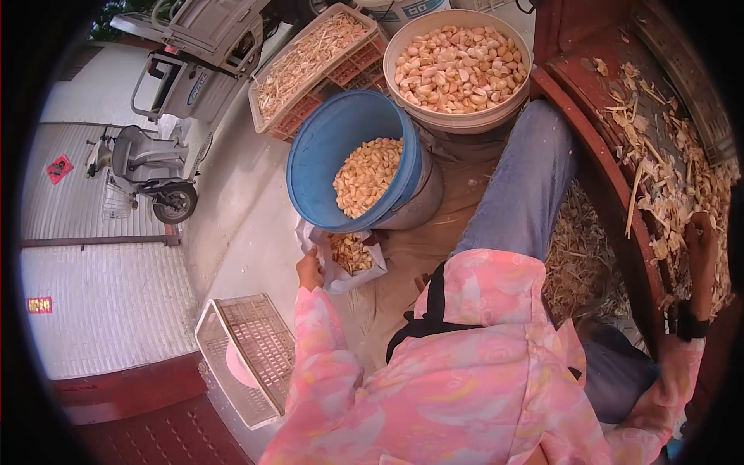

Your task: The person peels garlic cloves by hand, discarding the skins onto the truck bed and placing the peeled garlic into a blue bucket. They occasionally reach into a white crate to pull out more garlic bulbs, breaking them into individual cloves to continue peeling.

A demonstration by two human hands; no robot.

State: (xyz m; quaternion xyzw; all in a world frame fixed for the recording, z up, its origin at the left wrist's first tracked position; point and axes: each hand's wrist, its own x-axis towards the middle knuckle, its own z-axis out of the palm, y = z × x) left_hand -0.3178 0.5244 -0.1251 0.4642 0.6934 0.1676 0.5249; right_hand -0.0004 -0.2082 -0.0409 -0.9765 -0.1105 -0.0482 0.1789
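My left hand is closed at the left edge of a white bag, which holds garlic cloves. Right beside the bag leans a blue bucket, its mouth tilted toward me, with peeled-looking garlic cloves inside. Over on the right, my right hand has its fingers curled down at a heap of garlic and dry husks on a red-edged work surface. Whatever those fingers hold is too small to make out. A dark band circles the right wrist.
A round tub full of cloves stands behind the blue bucket. Left of it, a crate holds stalks and husks. A white plastic basket lies by my left arm. More husks cover the ground; a scooter stands farther off.
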